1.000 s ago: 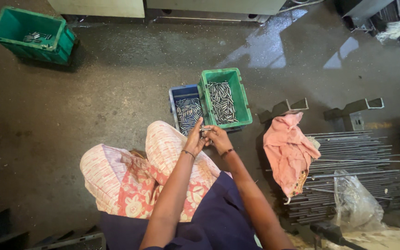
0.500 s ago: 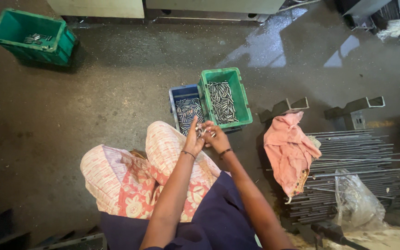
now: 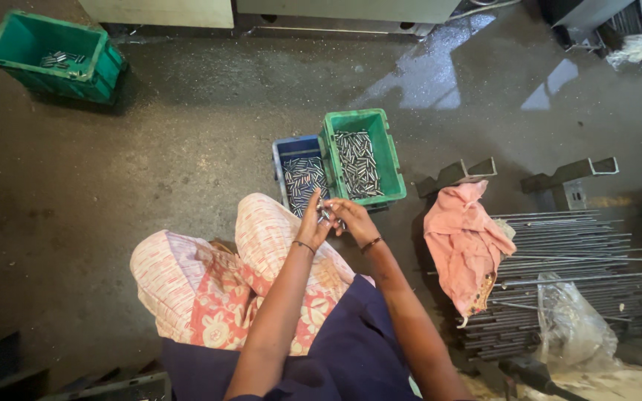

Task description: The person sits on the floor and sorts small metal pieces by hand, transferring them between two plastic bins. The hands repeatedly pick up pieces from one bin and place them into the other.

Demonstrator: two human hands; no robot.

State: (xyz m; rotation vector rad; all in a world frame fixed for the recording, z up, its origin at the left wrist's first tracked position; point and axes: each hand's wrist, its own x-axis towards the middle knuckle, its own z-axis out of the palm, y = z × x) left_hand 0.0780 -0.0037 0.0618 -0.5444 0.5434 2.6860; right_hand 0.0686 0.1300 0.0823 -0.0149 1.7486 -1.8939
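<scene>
— Pins, small and silvery, short metal cylinders [image 3: 326,215]: a few are pinched between the two hands just below the centre of the frame. They look thin, shiny and grey, too small to count.

— How are the hands set?

— The left hand [image 3: 312,223] stands upright with its fingers stretched upward and its thumb side pressed to the pins. The right hand [image 3: 352,220] has its fingers curled in around the same little cluster, so both hands close on it from either side. Each wrist wears a thin dark bangle.

— And what lies just above them?

— A blue plastic crate [image 3: 299,174], right above the hands, holding a heap of the same small metal pins. Touching its right side is a green plastic crate [image 3: 362,157], also filled with pins, lying mostly lengthwise.

— Below the hands?

— The person's knees in pink and cream patterned cloth [image 3: 224,275], with a dark blue garment at the bottom centre.

— Further out?

— To the right, a crumpled pink rag [image 3: 464,249] lies over the left end of a stack of long grey metal rods [image 3: 574,260], and a clear plastic bag [image 3: 570,327] rests on the rods at lower right. In the upper left corner, well apart, a second green crate [image 3: 53,63] holds a few pins. The dark concrete floor [image 3: 187,134] lies under it all.
</scene>
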